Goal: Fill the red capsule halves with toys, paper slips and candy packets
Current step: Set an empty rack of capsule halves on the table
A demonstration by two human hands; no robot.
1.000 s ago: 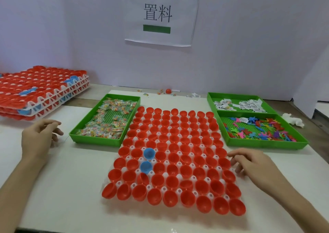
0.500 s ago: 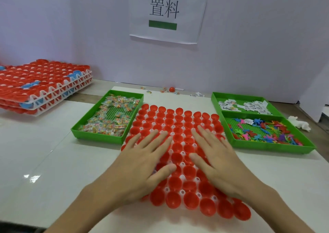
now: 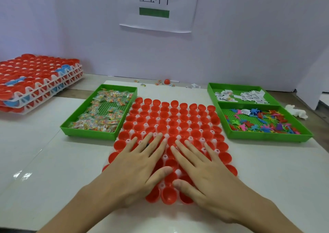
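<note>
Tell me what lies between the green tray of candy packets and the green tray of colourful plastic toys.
The white plastic rack holding rows of open red capsule halves, shown in the head view.

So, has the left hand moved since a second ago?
Yes. The left hand was on the bare table left of the green candy tray; now it lies flat, fingers spread, on the red capsule halves, right of that tray.

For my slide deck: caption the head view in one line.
Left hand and right hand lie flat on the red capsule halves, flanked by green trays of candy packets, paper slips and toys.
</note>
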